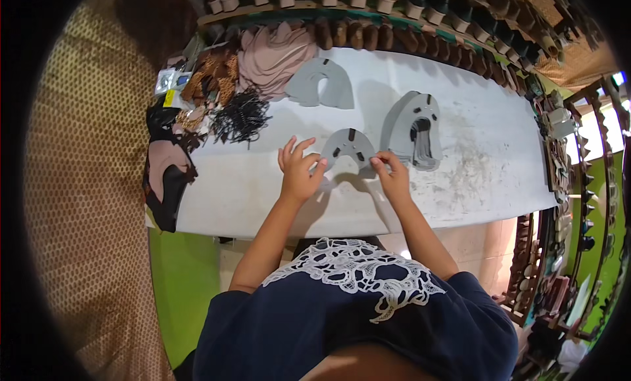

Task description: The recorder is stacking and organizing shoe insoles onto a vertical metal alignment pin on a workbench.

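A grey U-shaped shoe-upper piece (358, 142) with dark patches and small holes is held between my hands above the white table. My left hand (302, 172) pinches its left end between thumb and forefinger, the other fingers raised and spread. At the opposite end, the thumb and fingers of my right hand (393, 179) close on the tip. Just right of it lies a stack of similar grey pieces (394, 121), dark patches showing on the top one. Farther back rests another grey stack (336, 92), with one dark patch visible at its top.
Pink cut pieces (273, 56) are heaped at the back left. Beside them lie black strips (242, 117), brown patterned scraps (209, 79) and a black-and-pink piece (164, 174). Shoe lasts (368, 36) line the white table's (486, 138) far edge; racks (595, 203) stand right.
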`<act>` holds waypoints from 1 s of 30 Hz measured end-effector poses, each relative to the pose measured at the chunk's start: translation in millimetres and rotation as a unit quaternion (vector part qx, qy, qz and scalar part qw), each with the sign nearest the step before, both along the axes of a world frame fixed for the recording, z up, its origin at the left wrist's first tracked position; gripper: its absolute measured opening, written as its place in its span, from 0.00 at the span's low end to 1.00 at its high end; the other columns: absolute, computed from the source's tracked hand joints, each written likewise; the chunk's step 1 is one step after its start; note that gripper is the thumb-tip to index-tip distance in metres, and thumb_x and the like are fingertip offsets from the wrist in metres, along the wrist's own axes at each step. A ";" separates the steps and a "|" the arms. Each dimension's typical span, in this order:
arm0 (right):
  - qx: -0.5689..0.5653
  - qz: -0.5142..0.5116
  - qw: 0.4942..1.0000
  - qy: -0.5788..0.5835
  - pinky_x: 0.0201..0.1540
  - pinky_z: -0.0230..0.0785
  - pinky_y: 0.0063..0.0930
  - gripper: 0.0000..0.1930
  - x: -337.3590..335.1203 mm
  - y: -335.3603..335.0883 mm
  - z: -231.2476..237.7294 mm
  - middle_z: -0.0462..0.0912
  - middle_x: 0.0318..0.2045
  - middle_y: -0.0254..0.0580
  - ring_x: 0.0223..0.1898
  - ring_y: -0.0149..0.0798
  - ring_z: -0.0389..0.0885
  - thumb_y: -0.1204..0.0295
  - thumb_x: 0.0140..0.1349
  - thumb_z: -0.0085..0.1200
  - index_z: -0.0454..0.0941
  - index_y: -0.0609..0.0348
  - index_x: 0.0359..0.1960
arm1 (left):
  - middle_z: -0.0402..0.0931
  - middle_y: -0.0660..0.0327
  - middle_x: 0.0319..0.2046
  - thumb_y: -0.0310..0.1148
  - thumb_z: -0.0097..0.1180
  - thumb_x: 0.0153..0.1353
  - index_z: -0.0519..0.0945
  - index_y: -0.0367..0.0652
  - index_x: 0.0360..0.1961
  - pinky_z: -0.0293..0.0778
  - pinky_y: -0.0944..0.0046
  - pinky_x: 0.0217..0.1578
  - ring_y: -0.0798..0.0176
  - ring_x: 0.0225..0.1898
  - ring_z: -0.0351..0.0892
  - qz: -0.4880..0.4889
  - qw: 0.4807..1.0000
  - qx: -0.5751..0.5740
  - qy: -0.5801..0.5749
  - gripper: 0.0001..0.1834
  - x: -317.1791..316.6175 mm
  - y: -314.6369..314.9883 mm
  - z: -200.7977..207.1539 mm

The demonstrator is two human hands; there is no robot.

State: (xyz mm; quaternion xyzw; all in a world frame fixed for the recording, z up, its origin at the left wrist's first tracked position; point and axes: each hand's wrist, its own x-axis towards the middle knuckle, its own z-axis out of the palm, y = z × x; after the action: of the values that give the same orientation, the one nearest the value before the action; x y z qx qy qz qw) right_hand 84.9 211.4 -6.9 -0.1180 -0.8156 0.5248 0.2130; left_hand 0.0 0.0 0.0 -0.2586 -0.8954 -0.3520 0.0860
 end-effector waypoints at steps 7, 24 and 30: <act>-0.027 -0.068 0.997 0.022 0.33 0.66 0.19 0.10 37.6 126.0 24.1 0.79 0.26 0.34 0.28 0.24 0.73 0.68 0.60 0.58 0.76 0.61 0.36 | 0.73 0.63 0.52 0.37 0.57 0.56 0.80 0.42 0.23 0.47 0.47 0.61 0.44 0.62 0.55 -0.095 0.995 0.034 0.003 0.11 18.2 128.9 34.6; 0.267 -0.016 0.961 0.069 0.58 0.60 0.42 0.23 -39.5 202.9 6.7 0.68 0.58 0.50 0.57 0.54 0.67 0.66 0.58 0.53 0.70 0.56 0.56 | 0.56 0.57 0.64 0.39 0.53 0.55 0.63 0.46 0.61 0.42 0.39 0.63 0.51 0.65 0.53 -0.026 0.987 -0.090 0.127 0.31 -23.7 236.8 -2.5; 0.389 0.040 0.920 -0.025 0.65 0.49 0.50 0.31 -57.6 189.2 -18.7 0.57 0.67 0.40 0.67 0.45 0.54 0.58 0.61 0.48 0.56 0.50 0.65 | 0.53 0.58 0.67 0.36 0.50 0.56 0.56 0.45 0.66 0.41 0.41 0.64 0.56 0.67 0.51 -0.118 0.967 -0.136 0.181 0.35 -31.6 255.0 -22.6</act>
State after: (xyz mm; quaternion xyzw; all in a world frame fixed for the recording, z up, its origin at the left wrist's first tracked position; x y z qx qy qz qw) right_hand 27.3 400.6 -25.6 -0.0058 -0.9646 0.1714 0.2005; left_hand -31.6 255.0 -22.6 -0.4310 -0.8675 -0.1824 0.1684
